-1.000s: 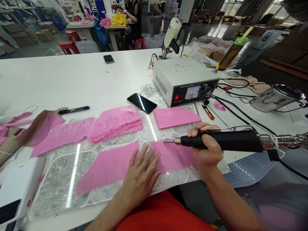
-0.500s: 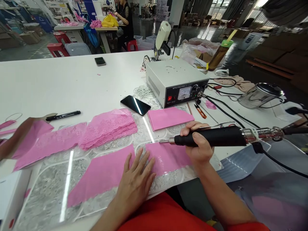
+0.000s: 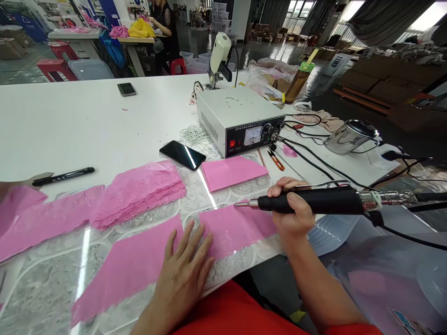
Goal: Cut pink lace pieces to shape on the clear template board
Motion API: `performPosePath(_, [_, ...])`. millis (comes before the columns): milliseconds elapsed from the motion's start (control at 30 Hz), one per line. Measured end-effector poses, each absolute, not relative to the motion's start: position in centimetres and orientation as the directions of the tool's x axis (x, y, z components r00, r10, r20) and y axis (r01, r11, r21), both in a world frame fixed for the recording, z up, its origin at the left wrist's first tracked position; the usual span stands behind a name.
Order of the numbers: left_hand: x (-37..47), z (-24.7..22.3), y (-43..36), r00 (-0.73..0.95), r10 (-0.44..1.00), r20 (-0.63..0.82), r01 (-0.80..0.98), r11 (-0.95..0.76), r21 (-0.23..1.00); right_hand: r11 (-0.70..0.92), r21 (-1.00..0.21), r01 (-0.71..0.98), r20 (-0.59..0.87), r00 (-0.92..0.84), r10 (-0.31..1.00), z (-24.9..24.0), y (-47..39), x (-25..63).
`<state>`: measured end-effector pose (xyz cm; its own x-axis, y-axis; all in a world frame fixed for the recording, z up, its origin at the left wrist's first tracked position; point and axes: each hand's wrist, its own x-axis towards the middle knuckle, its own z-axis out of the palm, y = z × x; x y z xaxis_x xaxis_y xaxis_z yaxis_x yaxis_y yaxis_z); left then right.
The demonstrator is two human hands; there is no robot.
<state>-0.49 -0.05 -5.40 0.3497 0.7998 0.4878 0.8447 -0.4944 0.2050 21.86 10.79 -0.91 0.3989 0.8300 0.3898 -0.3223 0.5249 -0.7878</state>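
My left hand (image 3: 185, 267) lies flat with fingers spread, over the gap between two pink fabric pieces, the long left one (image 3: 129, 270) and the smaller right one (image 3: 233, 230). In my right hand (image 3: 295, 214) is a black handheld tool (image 3: 314, 201) with a metal tip and a cable. The tip points left and sits at the top edge of the right piece. Behind are a stack of pink lace pieces (image 3: 139, 193) and a folded pink sheet (image 3: 233, 172).
A grey control box (image 3: 240, 116) with cables stands behind, near a phone (image 3: 183, 154), orange snips (image 3: 275, 159) and a metal jar (image 3: 352, 137). A black pen (image 3: 66, 176) lies left, by another person's hand at the edge. Plastic bins stand at lower right. Someone sits in the background.
The view has shifted, so the table items appear further left. The tool tip has moved slightly right along the top edge of the right pink piece. My left hand remains flat.
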Motion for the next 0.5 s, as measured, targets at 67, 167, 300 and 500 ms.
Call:
performPosePath(67, [-0.51, -5.44, -0.06, 0.351, 0.8, 0.486, 0.846, -0.493, 0.2, 0.522, -0.787, -0.329, 0.391, 0.389, 0.834, -1.03, 10.84, 21.62])
performPosePath(167, [-0.49, -5.44, -0.07, 0.351, 0.802, 0.483, 0.849, -0.49, 0.198, 0.531, -0.782, -0.327, 0.402, 0.386, 0.83, -1.13, 10.91, 21.53])
performPosePath(300, [-0.47, -5.48, -0.07, 0.348, 0.805, 0.481, 0.849, -0.488, 0.203, 0.527, -0.785, -0.324, 0.41, 0.366, 0.836, -1.29, 10.93, 21.59])
performPosePath(500, [-0.5, -5.52, 0.06, 0.348, 0.794, 0.498, 0.838, -0.502, 0.214, 0.525, -0.791, -0.316, 0.418, 0.348, 0.839, -1.2, 11.18, 21.59])
